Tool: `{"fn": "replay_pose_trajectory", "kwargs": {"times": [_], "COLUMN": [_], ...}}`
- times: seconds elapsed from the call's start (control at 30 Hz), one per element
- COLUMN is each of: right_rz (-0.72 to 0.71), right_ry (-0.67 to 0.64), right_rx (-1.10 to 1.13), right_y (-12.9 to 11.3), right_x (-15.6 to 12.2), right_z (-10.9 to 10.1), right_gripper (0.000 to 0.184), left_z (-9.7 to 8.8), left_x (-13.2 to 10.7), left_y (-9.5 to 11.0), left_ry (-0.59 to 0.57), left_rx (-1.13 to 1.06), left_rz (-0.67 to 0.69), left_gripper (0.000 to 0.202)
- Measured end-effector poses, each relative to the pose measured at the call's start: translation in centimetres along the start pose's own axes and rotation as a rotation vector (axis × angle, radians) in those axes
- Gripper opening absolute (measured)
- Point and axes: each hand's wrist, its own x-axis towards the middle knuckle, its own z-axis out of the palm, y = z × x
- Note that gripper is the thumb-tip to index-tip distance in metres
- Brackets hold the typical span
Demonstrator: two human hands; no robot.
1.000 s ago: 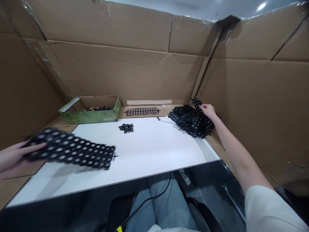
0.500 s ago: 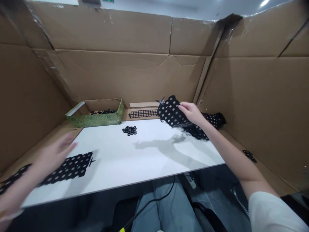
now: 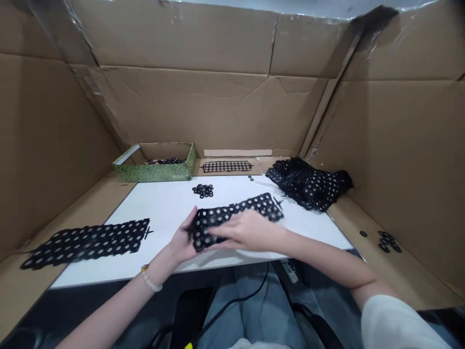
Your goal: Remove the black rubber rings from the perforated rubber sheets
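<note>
Both my hands hold a black perforated sheet (image 3: 232,213) full of round holes, just above the front of the white table top (image 3: 170,208). My left hand (image 3: 183,242) grips its left end from below, fingers curled. My right hand (image 3: 243,231) lies over the sheet's front edge, fingers closed on it. Another black perforated sheet (image 3: 87,241) lies flat at the table's left edge, apart from my hands. A pile of the same sheets (image 3: 308,182) rests at the right rear.
A green box (image 3: 156,169) holding small black rings stands at the back left. A small heap of black rings (image 3: 203,190) lies on the table, and a black grid strip (image 3: 227,166) behind it. Loose rings (image 3: 385,240) lie at right. Cardboard walls (image 3: 218,106) enclose the space.
My left hand put one sheet down at the left and came to the middle. My right hand pulled a sheet off the right pile and brought it to the front, where both hands now hold it.
</note>
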Motion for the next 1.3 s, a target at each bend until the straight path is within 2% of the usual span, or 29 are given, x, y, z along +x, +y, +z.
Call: {"fn": "replay_pose_trajectory", "kwargs": {"times": [0.03, 0.07, 0.13, 0.23, 0.33, 0.43, 0.5, 0.57, 0.63, 0.7, 0.77, 0.83, 0.9, 0.93, 1.03, 1.13, 1.3], "right_rz": [-0.048, -0.038, 0.091, 0.405, 0.739, 0.914, 0.996, 1.060, 1.080, 1.070, 1.054, 1.048, 1.067, 1.087, 1.139, 1.097, 0.850], "right_ry": [-0.072, -0.115, -0.153, -0.137, -0.117, -0.125, -0.122, -0.109, -0.098, -0.091, -0.079, -0.057, -0.043, -0.046, -0.067, -0.045, 0.006], "right_rx": [0.041, 0.065, 0.076, 0.044, -0.092, -0.212, -0.263, -0.265, -0.242, -0.206, -0.162, -0.120, -0.082, -0.063, -0.007, 0.052, 0.213], "right_y": [-0.4, -0.2, 1.9, 7.8, 14.2, 18.4, 19.9, 20.7, 21.0, 21.3, 21.7, 22.3, 23.2, 23.7, 24.9, 24.6, 21.4], "right_x": [-0.1, -0.3, -0.7, -1.5, -2.9, -4.3, -5.0, -5.4, -5.7, -5.6, -5.1, -4.0, -2.5, -1.7, 0.4, 2.5, 8.2], "right_z": [0.9, 1.7, 2.8, 3.6, 4.6, 6.1, 7.4, 8.5, 9.3, 9.8, 9.9, 9.9, 10.0, 9.9, 9.9, 10.2, 12.5], "right_gripper": [0.039, 0.038, 0.035, 0.034, 0.034, 0.038, 0.035, 0.033, 0.031, 0.030, 0.030, 0.034, 0.040, 0.040, 0.030, 0.022, 0.022], "left_z": [-0.6, -1.1, -2.0, -3.3, -4.6, -5.5, -5.4, -4.7, -3.6, -2.6, -2.0, -1.8, -2.0, -2.1, -2.7, -3.2, -3.7], "left_x": [-0.3, -0.6, -1.0, -1.6, -2.8, -4.6, -5.9, -6.6, -6.3, -4.7, -1.7, 2.4, 6.7, 8.7, 12.8, 13.6, 12.5], "left_y": [-0.1, -0.2, -0.6, -0.4, 1.6, 4.4, 6.0, 7.0, 7.3, 7.2, 6.7, 5.7, 4.5, 3.9, 2.3, 1.7, 1.7], "left_ry": [0.085, 0.190, 0.408, 0.639, 0.814, 1.002, 1.043, 1.065, 1.044, 0.933, 0.728, 0.508, 0.378, 0.339, 0.375, 0.318, 0.106], "left_rx": [-0.003, 0.018, 0.132, 0.407, 0.778, 1.263, 1.552, 1.734, 1.799, 1.809, 1.841, 1.877, 1.910, 1.932, 1.986, 1.971, 2.026], "left_rz": [0.004, 0.001, -0.002, 0.072, 0.188, 0.283, 0.425, 0.578, 0.667, 0.677, 0.625, 0.533, 0.482, 0.496, 0.700, 0.777, 0.804], "left_gripper": [0.062, 0.056, 0.043, 0.032, 0.028, 0.036, 0.052, 0.062, 0.061, 0.055, 0.047, 0.040, 0.034, 0.032, 0.030, 0.027, 0.029]}}
